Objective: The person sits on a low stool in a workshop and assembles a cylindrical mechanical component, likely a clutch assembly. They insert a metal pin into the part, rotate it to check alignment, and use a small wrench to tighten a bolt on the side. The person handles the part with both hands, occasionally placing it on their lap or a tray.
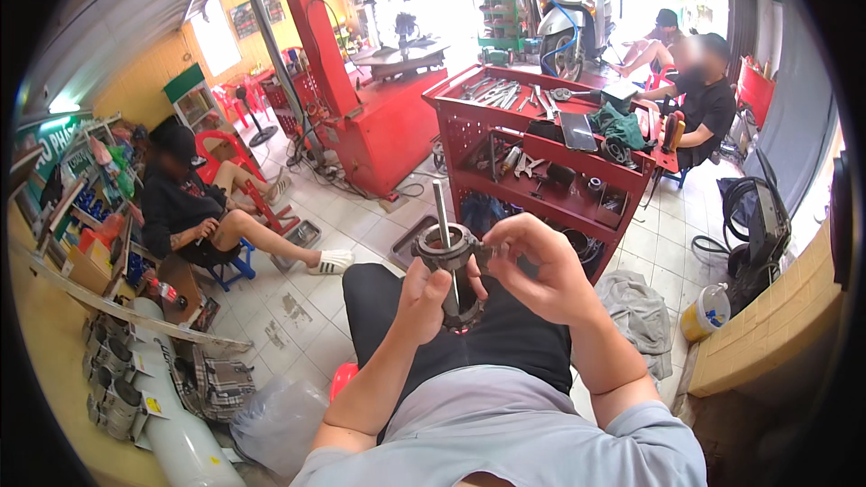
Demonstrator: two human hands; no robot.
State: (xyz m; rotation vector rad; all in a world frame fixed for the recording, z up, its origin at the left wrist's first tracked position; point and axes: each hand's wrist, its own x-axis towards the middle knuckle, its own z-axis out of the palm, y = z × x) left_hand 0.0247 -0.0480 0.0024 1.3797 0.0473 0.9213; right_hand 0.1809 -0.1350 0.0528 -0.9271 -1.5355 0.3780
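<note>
Above my lap, my left hand is closed around a dark, ring-shaped metal part with lugs on its rim. A straight, shiny metal rod stands nearly upright through the opening and shows again below the upper ring. A second dark ring is visible lower down beside my left fingers; whether both rings are one piece, I cannot tell. My right hand is at the right side of the upper ring, fingers bent and pinched near its edge. Whatever sits between those fingertips is too small to make out.
Ahead stands a red tool cart with wrenches on top and parts on its shelf. A seated person is at left, others beyond the cart. A grey cloth and yellowish bucket lie right; a metal tray is on the floor.
</note>
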